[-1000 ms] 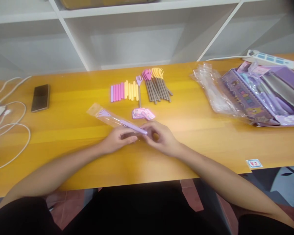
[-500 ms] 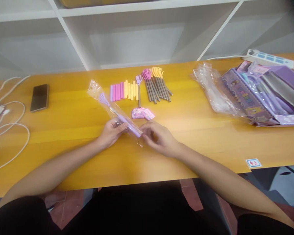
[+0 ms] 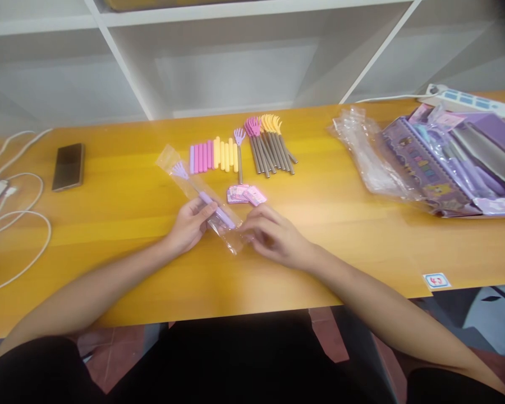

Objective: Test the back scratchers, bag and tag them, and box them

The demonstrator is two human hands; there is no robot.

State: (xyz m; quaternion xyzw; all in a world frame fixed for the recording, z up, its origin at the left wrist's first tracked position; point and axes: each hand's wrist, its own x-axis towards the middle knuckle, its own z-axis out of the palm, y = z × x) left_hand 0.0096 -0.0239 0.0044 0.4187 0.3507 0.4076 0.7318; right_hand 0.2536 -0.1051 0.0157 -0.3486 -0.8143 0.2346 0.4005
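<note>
My left hand [image 3: 191, 224] is closed around a purple back scratcher [image 3: 217, 210] inside a clear plastic bag [image 3: 185, 182], with the claw end pointing up and left. At the bag's lower right end, my right hand [image 3: 278, 235] pinches the bag's edge; its fingertips are slightly blurred. Just beyond the hands lies a small pile of pink printed cards [image 3: 246, 194]. Further back rest a row of purple, pink and yellow handles [image 3: 214, 155], a single purple claw on a metal rod [image 3: 239, 157], and a bunch of pink and yellow claws on rods [image 3: 271, 146].
On the right lie several clear plastic bags [image 3: 362, 151] beside an open purple printed box [image 3: 423, 163] with packed items. A power strip [image 3: 467, 100] sits behind it. At left are a phone [image 3: 68, 166] and white cables [image 3: 42, 224]. White shelving [image 3: 235, 73] stands along the back.
The scratcher has slid slightly up and left within the bag, away from its lower right end. The bag has shifted a little right. My right hand has moved slightly right.
</note>
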